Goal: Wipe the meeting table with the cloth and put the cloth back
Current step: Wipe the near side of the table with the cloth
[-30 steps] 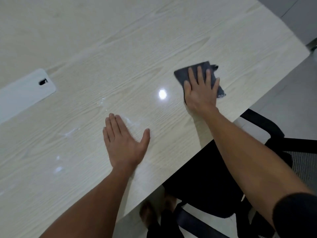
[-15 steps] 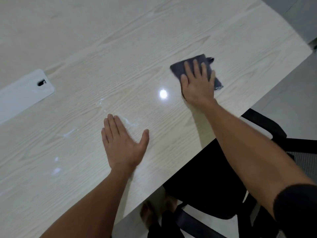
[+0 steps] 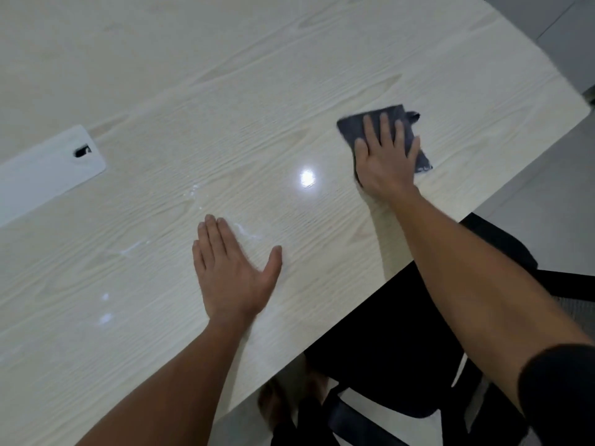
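A dark grey cloth [image 3: 355,125] lies flat on the pale wood-grain meeting table [image 3: 225,91], near its right edge. My right hand [image 3: 384,159] presses flat on the cloth with fingers spread, covering most of it. My left hand [image 3: 230,272] rests palm down on the bare tabletop, nearer to me and to the left, fingers together and thumb out, holding nothing. White smears and wet streaks [image 3: 135,249] show on the surface just beyond and left of my left hand.
A white cable-port cover [image 3: 42,175] with a small dark slot is set into the table at the left. A black office chair [image 3: 402,349] stands under the table's right edge, over a light tiled floor [image 3: 547,194]. My feet show below the edge.
My right hand has slid the cloth a little away from me and to the left across the table. My left hand has stayed in place.
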